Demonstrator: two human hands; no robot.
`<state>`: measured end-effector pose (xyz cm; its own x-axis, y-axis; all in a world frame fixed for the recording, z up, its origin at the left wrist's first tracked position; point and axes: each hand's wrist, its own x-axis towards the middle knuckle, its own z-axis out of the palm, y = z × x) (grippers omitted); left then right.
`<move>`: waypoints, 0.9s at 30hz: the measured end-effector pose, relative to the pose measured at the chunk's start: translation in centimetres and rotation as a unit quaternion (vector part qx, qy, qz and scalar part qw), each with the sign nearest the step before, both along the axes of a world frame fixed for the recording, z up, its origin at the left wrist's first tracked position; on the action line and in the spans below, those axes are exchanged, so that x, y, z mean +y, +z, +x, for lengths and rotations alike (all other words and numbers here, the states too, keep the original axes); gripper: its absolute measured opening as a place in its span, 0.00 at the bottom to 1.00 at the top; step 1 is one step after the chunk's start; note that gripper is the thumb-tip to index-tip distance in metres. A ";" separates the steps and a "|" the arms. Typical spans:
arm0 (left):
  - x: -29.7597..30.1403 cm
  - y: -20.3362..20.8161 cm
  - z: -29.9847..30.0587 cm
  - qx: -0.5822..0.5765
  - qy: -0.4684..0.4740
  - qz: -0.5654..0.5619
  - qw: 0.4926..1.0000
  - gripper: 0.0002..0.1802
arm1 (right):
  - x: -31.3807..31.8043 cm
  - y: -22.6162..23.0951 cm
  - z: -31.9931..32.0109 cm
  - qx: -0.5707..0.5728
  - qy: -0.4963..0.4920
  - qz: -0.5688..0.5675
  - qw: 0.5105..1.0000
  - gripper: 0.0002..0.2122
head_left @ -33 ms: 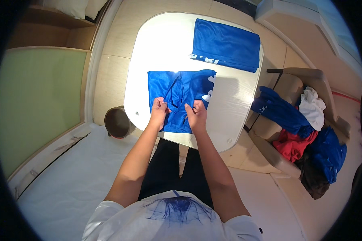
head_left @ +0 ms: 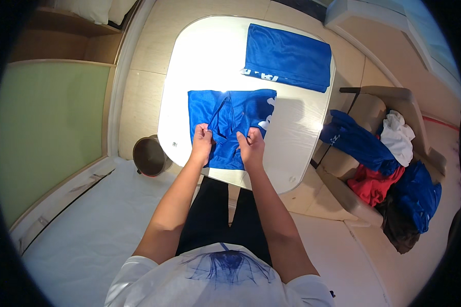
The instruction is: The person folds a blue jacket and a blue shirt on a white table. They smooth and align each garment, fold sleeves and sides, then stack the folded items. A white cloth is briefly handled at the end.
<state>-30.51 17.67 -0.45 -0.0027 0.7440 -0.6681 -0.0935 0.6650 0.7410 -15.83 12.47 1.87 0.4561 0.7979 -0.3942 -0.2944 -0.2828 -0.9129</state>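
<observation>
A: Grip: left hand (head_left: 202, 144) and right hand (head_left: 251, 148) both pinched the blue garment (head_left: 203, 106) on the white table (head_left: 287, 146).
B: Handling?
A: Judged light, limp, slightly slippery; folded edges probably offered surest hold.

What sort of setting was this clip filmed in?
Probably a room in a home or dormitory: a white table holding a folded blue garment, an armchair piled with clothes, and a brown bin nearby.

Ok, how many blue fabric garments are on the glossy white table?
2. One folded rectangular blue garment lies far right on the table; the other blue garment lies nearer, touched by the left hand and right hand. Others could be hidden in the layers.
</observation>
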 end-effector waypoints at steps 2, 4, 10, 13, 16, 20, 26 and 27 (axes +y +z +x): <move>-0.2 -0.7 0.1 0.058 -0.020 0.039 0.997 0.06 | 0.0 0.2 -0.3 0.035 -0.029 0.008 0.999 0.11; -0.3 0.3 1.0 0.080 -0.025 0.056 0.995 0.05 | 0.3 0.3 -0.6 0.032 -0.027 0.016 0.999 0.12; -0.3 0.0 -0.5 0.078 -0.106 0.026 0.991 0.05 | 1.1 -0.8 -0.8 0.025 -0.015 -0.036 0.999 0.09; -0.4 1.1 0.1 0.012 -0.014 0.039 0.999 0.08 | 1.1 -1.1 -0.7 0.095 -0.077 -0.052 0.991 0.09; -0.4 0.5 -0.1 -0.021 0.053 -0.030 0.998 0.10 | 1.6 -0.7 -0.7 0.137 -0.115 -0.072 0.981 0.08; -0.6 -0.2 0.6 0.088 0.031 0.036 0.995 0.13 | 1.6 -1.6 -1.9 0.108 -0.096 -0.030 0.989 0.07; -0.6 0.4 1.1 0.223 -0.081 0.180 0.955 0.14 | 0.0 -2.0 -2.9 -0.096 -0.011 0.022 0.995 0.08; -0.5 0.6 1.2 0.246 -0.102 0.191 0.945 0.13 | -0.5 -2.3 -3.0 -0.140 0.010 0.025 0.990 0.09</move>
